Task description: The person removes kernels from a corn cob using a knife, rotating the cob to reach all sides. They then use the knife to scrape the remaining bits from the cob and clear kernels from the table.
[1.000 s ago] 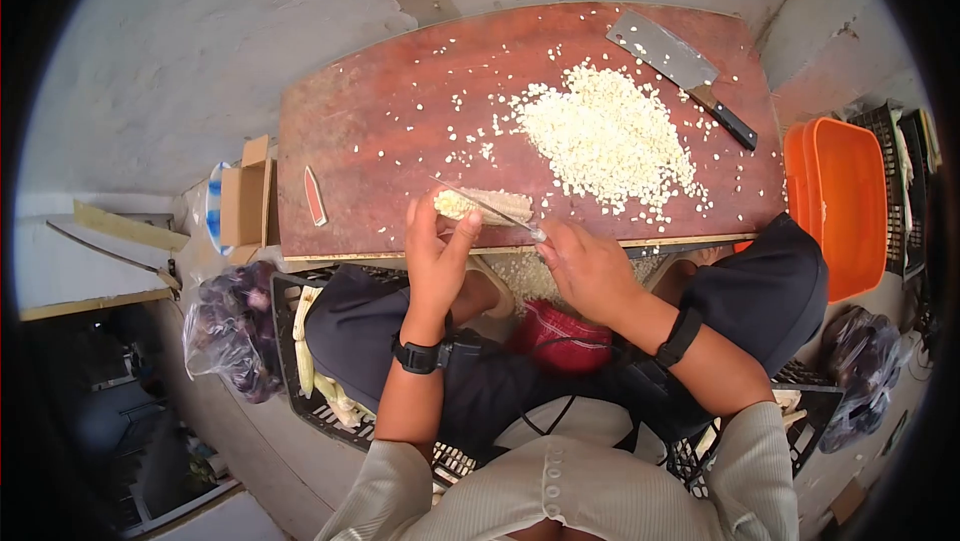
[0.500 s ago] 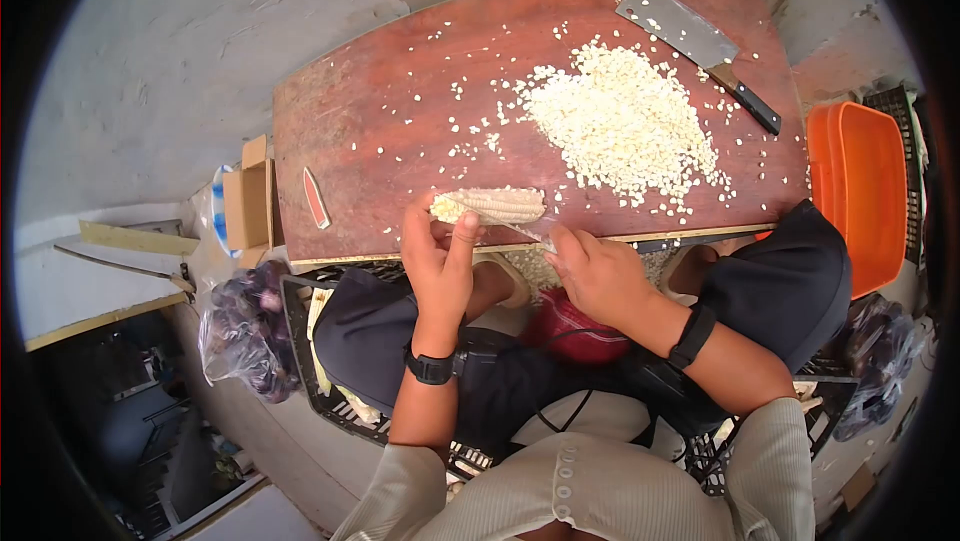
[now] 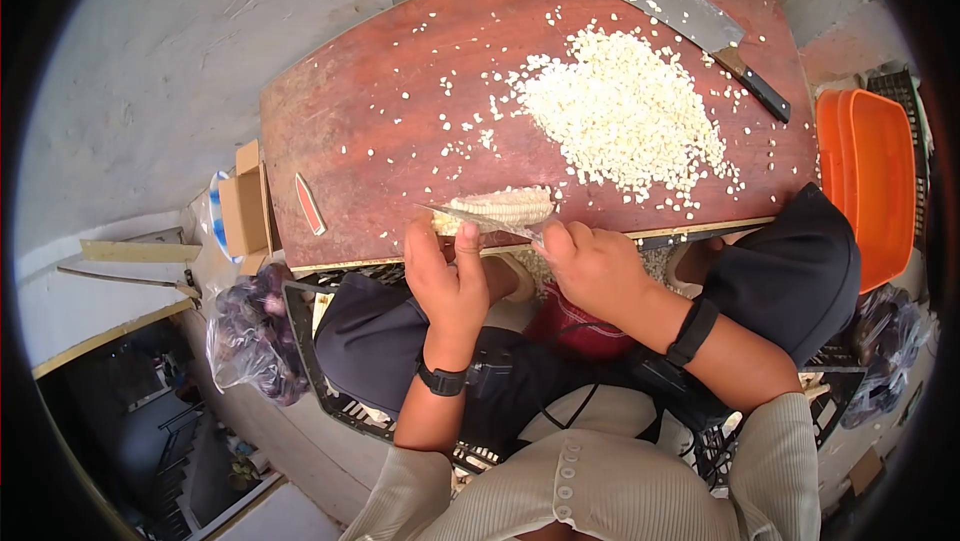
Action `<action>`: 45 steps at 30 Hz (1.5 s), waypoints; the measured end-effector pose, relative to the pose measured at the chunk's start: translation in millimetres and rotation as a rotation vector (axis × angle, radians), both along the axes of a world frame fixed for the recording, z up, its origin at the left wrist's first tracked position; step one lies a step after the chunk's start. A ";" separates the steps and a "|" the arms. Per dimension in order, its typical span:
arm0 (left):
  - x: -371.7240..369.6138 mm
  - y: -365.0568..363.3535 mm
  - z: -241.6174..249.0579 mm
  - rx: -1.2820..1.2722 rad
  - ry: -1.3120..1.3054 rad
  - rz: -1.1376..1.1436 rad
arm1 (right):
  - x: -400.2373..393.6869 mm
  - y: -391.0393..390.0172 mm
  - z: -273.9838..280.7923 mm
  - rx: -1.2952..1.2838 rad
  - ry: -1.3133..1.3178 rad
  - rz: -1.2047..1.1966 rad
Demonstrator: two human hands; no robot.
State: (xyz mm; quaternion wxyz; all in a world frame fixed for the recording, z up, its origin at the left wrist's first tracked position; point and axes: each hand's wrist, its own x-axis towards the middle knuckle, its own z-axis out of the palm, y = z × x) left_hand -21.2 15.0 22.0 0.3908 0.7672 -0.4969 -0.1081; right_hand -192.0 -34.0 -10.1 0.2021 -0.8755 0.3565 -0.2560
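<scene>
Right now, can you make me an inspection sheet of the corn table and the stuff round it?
Surface: table reddish, with loose kernels scattered on it.
Job's things: cob partly stripped; knife crossing in front of it; kernels heaped beyond.
Clutter: cleaver lying at the far right; small red strip near the left edge.
Hands: left hand holds the cob; right hand grips the knife.
Cables: thin dark cord over the lap; its use cannot be told.
Surroundings: orange tub on the right; open box and plastic bag on the left.
</scene>
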 end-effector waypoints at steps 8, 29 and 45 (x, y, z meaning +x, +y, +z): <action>-3.0 -4.3 2.9 -0.011 -0.041 -0.020 | 8.9 -0.4 30.0 0.353 -0.048 -0.015; 4.8 -4.3 0.5 -0.032 0.320 -0.007 | -19.0 -2.9 -25.7 0.002 0.021 0.008; 9.9 -8.7 -0.3 -0.007 -0.160 -0.103 | 5.4 -8.5 -0.3 0.316 -0.031 -0.032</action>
